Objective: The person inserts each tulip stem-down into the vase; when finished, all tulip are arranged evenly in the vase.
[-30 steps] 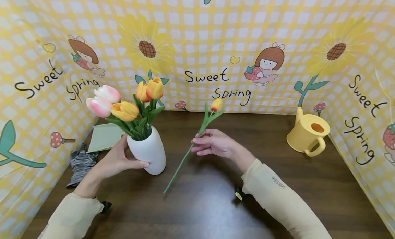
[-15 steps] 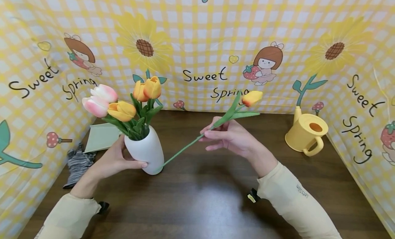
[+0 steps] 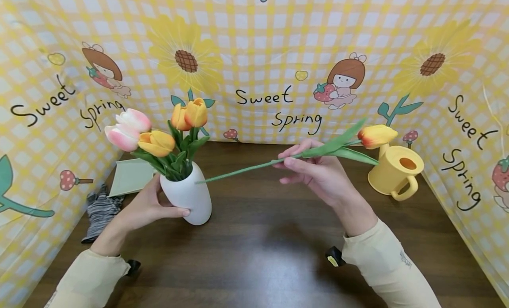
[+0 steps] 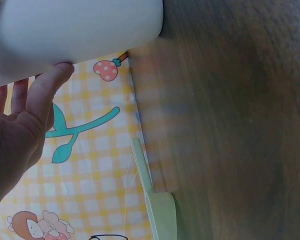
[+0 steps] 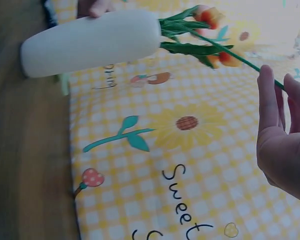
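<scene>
My left hand point(image 3: 145, 204) grips a white vase point(image 3: 191, 197) round its side, thumb across the front. White-pink tulips point(image 3: 127, 130) and orange tulips point(image 3: 157, 143) stand in it with green leaves. Between thumb and fingers, my right hand point(image 3: 318, 171) pinches the green stem of a single yellow-orange tulip point(image 3: 377, 136). Its bloom points right and its stem end reaches left, overlapping the vase just below the mouth in the head view. In the right wrist view, the stem point(image 5: 245, 61) slants over the leaves beyond the vase's mouth. The left wrist view shows fingertips against the vase point(image 4: 90, 35).
A yellow watering can point(image 3: 397, 171) stands at the table's right. Behind the left hand lie a pale green flat-sided thing point(image 3: 131, 177) and a grey striped knitted piece point(image 3: 104, 211). Checked cloth point(image 3: 254, 47) walls the back and sides of the brown table point(image 3: 246, 255).
My right hand has moved right, and the tulip it holds has swung from steep to nearly level, its stem end rising toward the vase's upper part. The left hand keeps holding the vase.
</scene>
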`<state>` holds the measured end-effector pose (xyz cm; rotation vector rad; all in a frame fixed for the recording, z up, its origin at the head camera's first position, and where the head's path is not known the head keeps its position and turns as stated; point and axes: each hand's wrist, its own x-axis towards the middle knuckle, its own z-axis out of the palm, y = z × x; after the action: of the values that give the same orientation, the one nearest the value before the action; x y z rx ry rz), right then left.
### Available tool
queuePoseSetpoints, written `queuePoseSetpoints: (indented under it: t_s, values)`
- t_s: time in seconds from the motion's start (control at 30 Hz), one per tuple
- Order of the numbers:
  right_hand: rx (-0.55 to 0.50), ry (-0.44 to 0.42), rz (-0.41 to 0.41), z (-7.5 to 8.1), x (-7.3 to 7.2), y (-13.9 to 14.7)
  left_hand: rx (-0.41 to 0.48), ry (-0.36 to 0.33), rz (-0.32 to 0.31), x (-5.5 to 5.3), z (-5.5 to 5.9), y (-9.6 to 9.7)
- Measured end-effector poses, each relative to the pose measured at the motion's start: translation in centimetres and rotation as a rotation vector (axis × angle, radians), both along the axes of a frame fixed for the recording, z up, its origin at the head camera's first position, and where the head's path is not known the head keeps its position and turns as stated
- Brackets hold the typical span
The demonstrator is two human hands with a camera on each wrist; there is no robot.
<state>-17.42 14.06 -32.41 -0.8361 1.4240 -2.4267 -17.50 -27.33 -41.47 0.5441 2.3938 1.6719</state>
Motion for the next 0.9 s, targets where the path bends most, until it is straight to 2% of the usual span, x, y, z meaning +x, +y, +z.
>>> queuePoseSetpoints:
  t_s: [0.13,0.23,0.6,0.9]
  values:
    - [-0.088,0.032,-0.009,0.5,-0.2,-0.3,-0.011,0.003,-0.002,0.0,0.0,-0.1]
    - [-0.114,0.057,-0.006,0.7,-0.3,-0.6,-0.001,0.000,-0.006,0.0,0.0,-0.1]
    - [-0.004,0.099,-0.116,0.4,-0.5,-2.8,-0.007,0.006,-0.007,-0.1,0.0,0.0]
    - [0.000,0.083,-0.129,0.7,-0.7,-3.9,-0.027,0.004,-0.005,-0.1,-0.1,-0.1]
